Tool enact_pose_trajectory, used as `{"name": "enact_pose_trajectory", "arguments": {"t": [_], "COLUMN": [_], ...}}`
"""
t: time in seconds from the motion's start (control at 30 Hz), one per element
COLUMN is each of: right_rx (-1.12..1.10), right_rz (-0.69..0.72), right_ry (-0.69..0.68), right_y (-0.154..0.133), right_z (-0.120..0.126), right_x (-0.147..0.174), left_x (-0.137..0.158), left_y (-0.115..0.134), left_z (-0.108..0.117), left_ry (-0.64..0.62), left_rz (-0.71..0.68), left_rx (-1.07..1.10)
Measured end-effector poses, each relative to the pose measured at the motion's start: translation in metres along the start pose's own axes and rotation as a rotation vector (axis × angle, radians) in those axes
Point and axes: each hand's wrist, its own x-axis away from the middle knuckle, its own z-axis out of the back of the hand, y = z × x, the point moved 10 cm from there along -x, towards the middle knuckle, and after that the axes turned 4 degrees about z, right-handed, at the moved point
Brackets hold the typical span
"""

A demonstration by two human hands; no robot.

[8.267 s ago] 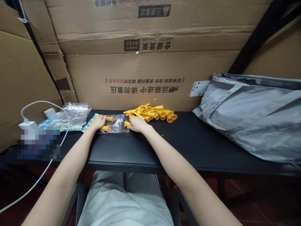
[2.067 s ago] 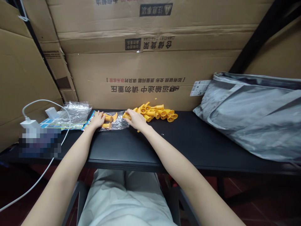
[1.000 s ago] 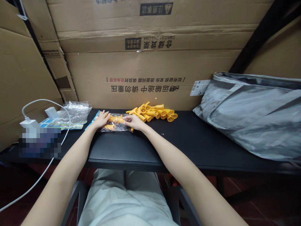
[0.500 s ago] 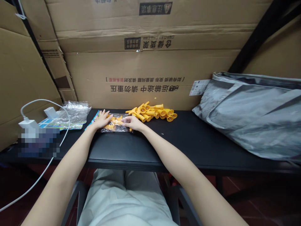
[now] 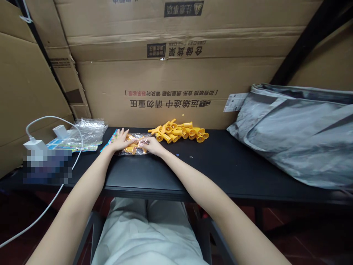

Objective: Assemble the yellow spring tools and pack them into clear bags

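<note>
My left hand (image 5: pixel 120 141) lies flat with its fingers spread over the left part of a clear plastic bag (image 5: pixel 124 152) that has a colourful printed strip (image 5: pixel 110 140). Inside the bag are several yellow plastic pieces (image 5: pixel 130 149). At the bag's right end, my right hand (image 5: pixel 153 144) has its thumb and fingers pinched together around a yellow plastic piece (image 5: pixel 144 150). Its fingers partly hide that piece, and I cannot tell how far it is inside the bag. Just behind my right hand sits a pile of yellow plastic pieces (image 5: pixel 182 131) with flared, cup-like ends.
Clear bags (image 5: pixel 92 132) with printed cards are stacked at left, near a white charger (image 5: pixel 35 146) and its looping cable (image 5: pixel 82 141). A grey fabric bag (image 5: pixel 289 136) fills the right side. Cardboard (image 5: pixel 173 73) stands behind the black table (image 5: pixel 215 173).
My right hand has moved a little left, bringing the yellow piece further over the bag. My left hand stays pressed on the bag. The pile looks the same.
</note>
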Motion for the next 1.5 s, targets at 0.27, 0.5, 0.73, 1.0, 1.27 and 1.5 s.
{"name": "enact_pose_trajectory", "arguments": {"t": [0.27,0.5,0.73,1.0,1.27,1.5], "right_rx": [0.344,0.019,0.237,0.3,0.884,1.18], "right_rz": [-0.131,0.023,0.032,0.072,-0.079,-0.15], "right_ry": [0.061,-0.175,-0.282,-0.293,0.066,-0.265], "right_y": [-0.001,-0.002,-0.003,-0.02,-0.026,0.002], "right_z": [0.023,-0.01,-0.023,-0.018,0.064,0.039], "right_x": [0.007,0.004,0.005,-0.001,-0.024,-0.024], "left_x": [0.001,0.002,0.008,0.008,0.016,0.028], "left_y": [0.002,0.001,0.02,0.024,0.026,0.03], "left_z": [0.004,0.02,0.006,0.01,0.049,0.069], "left_ry": [0.021,0.085,-0.008,0.031,0.246,0.346], "left_rz": [0.031,0.044,-0.096,-0.117,-0.122,-0.06], "left_rx": [0.018,-0.006,-0.153,-0.093,-0.043,-0.137]}}
